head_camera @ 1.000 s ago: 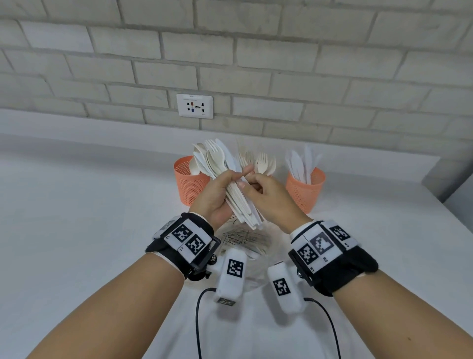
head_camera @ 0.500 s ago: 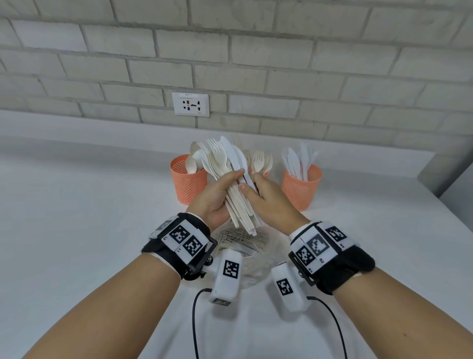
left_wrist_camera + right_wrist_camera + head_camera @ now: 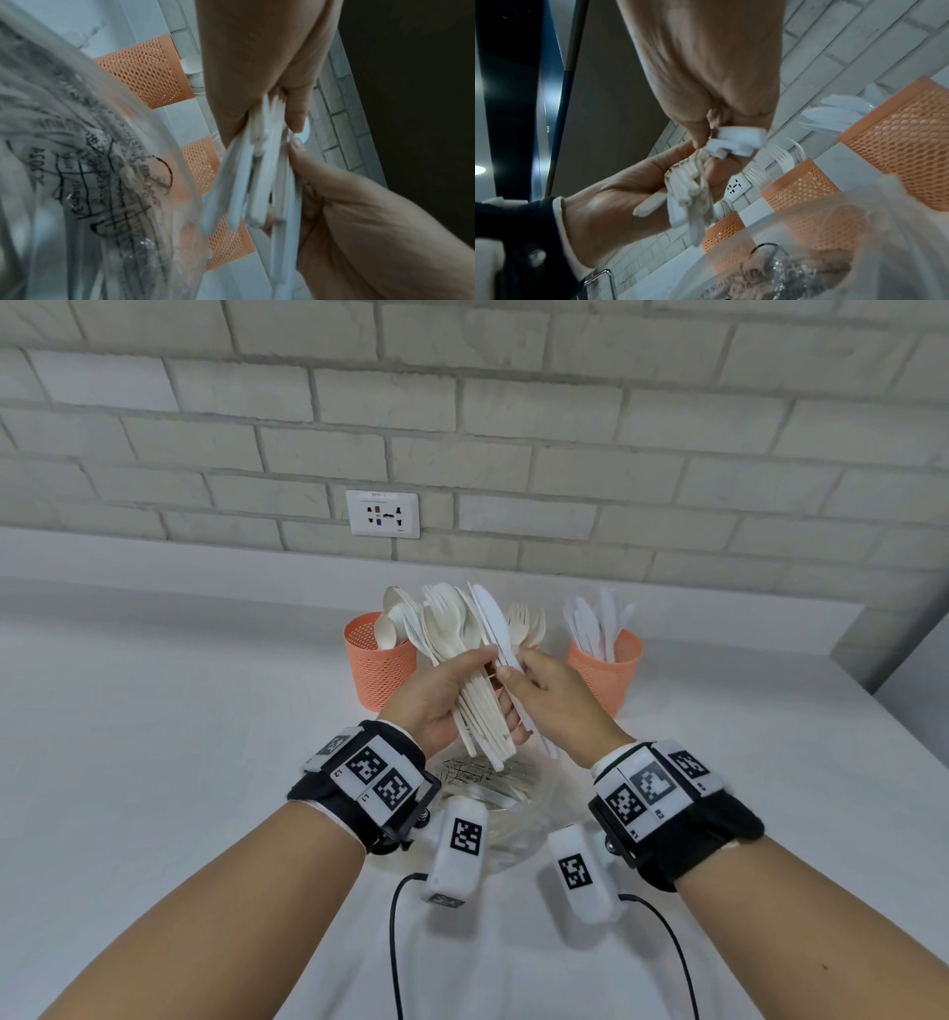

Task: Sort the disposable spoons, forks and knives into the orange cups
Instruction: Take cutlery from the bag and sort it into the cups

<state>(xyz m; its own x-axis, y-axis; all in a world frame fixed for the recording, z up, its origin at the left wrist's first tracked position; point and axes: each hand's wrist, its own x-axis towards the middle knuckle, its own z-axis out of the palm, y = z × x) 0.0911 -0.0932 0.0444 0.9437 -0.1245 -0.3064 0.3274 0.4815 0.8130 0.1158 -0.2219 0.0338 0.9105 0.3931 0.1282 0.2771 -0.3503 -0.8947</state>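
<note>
My left hand (image 3: pixel 444 693) grips a fanned bundle of pale spoons, forks and knives (image 3: pixel 452 629) upright over the table. My right hand (image 3: pixel 552 695) pinches a white knife (image 3: pixel 494 621) at the bundle's right edge; the right wrist view shows white handle ends (image 3: pixel 736 140) between its fingers. Three orange mesh cups stand behind. The left cup (image 3: pixel 380 662) holds spoons. The middle cup is mostly hidden by my hands, with its forks (image 3: pixel 526 624) showing above them. The right cup (image 3: pixel 606 672) holds white knives.
A clear printed plastic bag (image 3: pixel 488 793) with more cutlery lies under my hands, close to the wrist cameras (image 3: pixel 77 182). A brick wall with a socket (image 3: pixel 382 513) backs the white table (image 3: pixel 154 762). The table's right edge (image 3: pixel 873 737) is near.
My right hand has drawn the white knife a little to the right, off the bundle. The left hand keeps its grip, and both hands stay over the bag.
</note>
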